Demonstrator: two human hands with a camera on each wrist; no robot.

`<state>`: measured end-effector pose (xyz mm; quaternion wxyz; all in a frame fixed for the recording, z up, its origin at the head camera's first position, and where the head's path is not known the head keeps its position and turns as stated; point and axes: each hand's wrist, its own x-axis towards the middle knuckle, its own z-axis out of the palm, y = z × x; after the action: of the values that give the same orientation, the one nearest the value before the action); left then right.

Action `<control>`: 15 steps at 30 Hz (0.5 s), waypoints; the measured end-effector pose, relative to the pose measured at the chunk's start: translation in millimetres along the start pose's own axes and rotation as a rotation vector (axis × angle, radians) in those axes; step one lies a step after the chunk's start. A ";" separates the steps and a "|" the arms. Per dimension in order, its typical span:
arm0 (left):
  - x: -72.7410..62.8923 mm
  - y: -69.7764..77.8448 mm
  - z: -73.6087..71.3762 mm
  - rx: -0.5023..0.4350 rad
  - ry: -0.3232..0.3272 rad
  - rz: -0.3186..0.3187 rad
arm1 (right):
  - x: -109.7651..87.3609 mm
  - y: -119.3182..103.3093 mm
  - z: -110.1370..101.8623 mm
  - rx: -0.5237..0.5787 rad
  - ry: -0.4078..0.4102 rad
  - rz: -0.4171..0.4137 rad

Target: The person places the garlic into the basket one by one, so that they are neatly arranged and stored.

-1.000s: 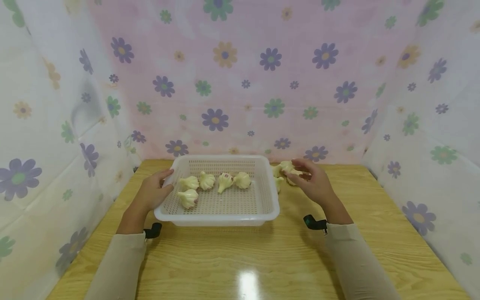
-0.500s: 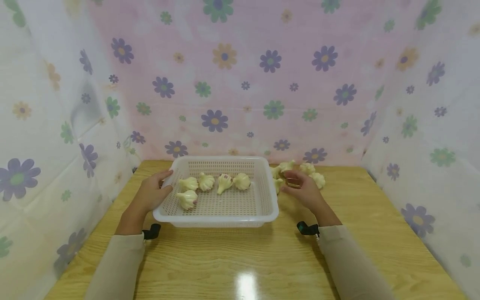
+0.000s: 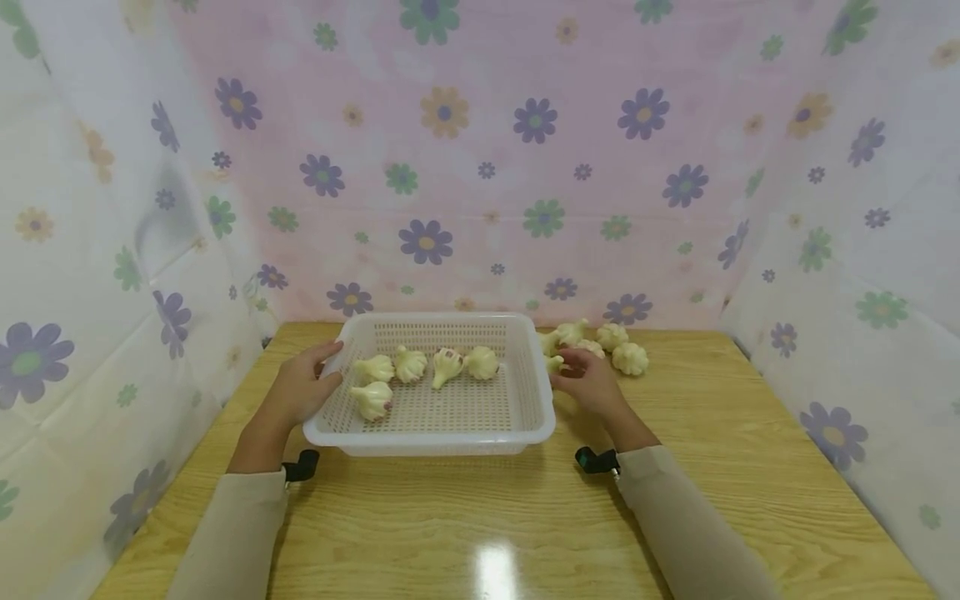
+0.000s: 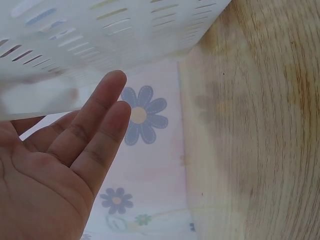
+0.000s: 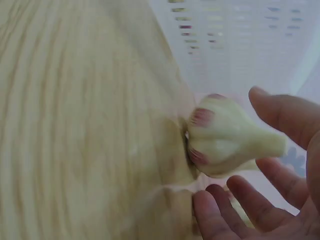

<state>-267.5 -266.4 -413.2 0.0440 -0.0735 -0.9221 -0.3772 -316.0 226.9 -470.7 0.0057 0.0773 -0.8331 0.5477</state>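
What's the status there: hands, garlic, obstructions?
Left hand at white basket. Right hand around garlic bulb, no grip visible. Basket wall alongside; other bulbs close behind.

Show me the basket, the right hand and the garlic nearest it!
Basket [image 3: 431,438]: head view, front rim.
Right hand [image 3: 598,390]: head view, back of the hand.
Garlic [image 5: 222,139]: right wrist view, round bulb.

A pink flowered backdrop [image 3: 457,200] hangs behind a wood-grained table [image 3: 405,525] bearing one bright glare [image 3: 496,571], with pale flowered cloths [image 3: 892,367] at both sides.
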 end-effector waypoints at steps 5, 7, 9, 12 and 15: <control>0.9 -1.5 0.5 0.009 0.008 0.001 | 4.0 -2.0 7.7 -0.015 0.018 0.010; 1.2 -1.9 0.9 0.009 0.007 0.000 | 5.3 -1.6 9.5 -0.026 0.021 0.012; 1.2 -2.1 1.0 0.009 0.008 -0.002 | 6.1 -1.3 10.9 -0.034 0.029 0.018; 1.4 -2.5 1.1 0.004 0.011 -0.004 | 6.2 -0.9 11.8 -0.043 0.032 0.025; 1.3 -3.1 1.1 0.010 0.014 -0.002 | 6.1 -0.7 12.4 -0.046 0.038 0.030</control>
<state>-269.3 -267.7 -416.0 0.0508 -0.0698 -0.9238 -0.3731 -321.0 214.5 -474.5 0.0153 0.0541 -0.8464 0.5296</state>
